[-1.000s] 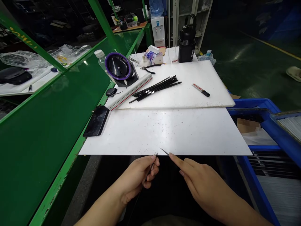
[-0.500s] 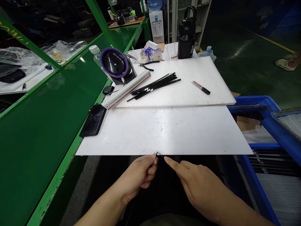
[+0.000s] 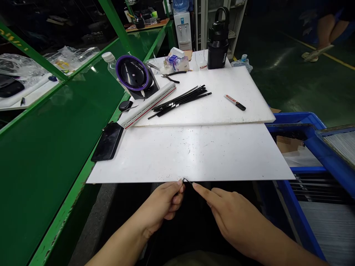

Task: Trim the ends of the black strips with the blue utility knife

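My left hand (image 3: 168, 203) is closed at the front edge of the white board, its thumb and finger pinching a small dark piece (image 3: 183, 179). My right hand (image 3: 226, 210) is closed with its index finger stretched along a thin, dark, pointed tool (image 3: 189, 181), whose tip meets the small piece. Most of that tool is hidden under the fingers, so its kind is unclear. Beyond the hands, a bundle of thin black strips (image 3: 180, 101) lies on the white foam sheet (image 3: 216, 111), beside a utility knife (image 3: 235, 102) and a pair of cutting pliers (image 3: 174, 76).
The white board (image 3: 166, 159) carries dark specks. At left are a phone (image 3: 107, 142), a long white box (image 3: 149, 105) and a purple-rimmed fan (image 3: 132, 73). A black bottle (image 3: 218, 42) stands behind. Blue crates (image 3: 302, 118) are on the right; a person's legs (image 3: 324, 37) show beyond.
The view has shifted slightly. Both hands keep nearly the same pose at the board's edge. At the far right, the person walking has moved left and more of the legs shows.
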`<state>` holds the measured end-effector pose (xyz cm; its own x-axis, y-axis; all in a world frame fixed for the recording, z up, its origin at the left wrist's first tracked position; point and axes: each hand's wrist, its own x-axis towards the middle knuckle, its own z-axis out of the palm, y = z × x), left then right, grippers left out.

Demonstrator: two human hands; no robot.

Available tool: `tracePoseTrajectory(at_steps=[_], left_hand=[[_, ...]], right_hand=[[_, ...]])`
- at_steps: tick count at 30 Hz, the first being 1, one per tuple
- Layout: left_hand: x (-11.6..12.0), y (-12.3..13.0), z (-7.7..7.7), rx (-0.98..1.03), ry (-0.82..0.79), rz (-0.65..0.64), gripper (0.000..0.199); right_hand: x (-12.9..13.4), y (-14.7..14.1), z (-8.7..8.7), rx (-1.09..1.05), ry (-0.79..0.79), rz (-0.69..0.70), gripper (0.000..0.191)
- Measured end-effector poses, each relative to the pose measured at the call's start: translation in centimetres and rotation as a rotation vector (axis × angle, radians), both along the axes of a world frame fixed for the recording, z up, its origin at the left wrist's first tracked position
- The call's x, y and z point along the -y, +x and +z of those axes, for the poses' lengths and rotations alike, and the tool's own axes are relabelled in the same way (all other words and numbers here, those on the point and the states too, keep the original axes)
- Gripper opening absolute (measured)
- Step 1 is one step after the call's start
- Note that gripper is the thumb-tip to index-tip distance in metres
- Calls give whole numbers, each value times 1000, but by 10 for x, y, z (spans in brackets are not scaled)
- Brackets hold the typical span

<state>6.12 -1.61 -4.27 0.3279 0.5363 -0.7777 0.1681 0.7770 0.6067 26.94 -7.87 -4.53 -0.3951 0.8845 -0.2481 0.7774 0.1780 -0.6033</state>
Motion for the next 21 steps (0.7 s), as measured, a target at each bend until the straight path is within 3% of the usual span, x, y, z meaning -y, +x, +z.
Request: tracePoseTrajectory(at_steps=[8, 15, 21], left_hand=[[0, 1, 1, -12, 5, -9, 31], [-2, -2, -3, -8, 13, -18, 32], [-1, -2, -1, -10, 8, -27, 32]], right_hand=[[8, -6, -12, 197, 72, 16, 70], [6, -3, -3, 21, 22, -24, 65], [6, -3, -3, 9, 33, -19, 63]])
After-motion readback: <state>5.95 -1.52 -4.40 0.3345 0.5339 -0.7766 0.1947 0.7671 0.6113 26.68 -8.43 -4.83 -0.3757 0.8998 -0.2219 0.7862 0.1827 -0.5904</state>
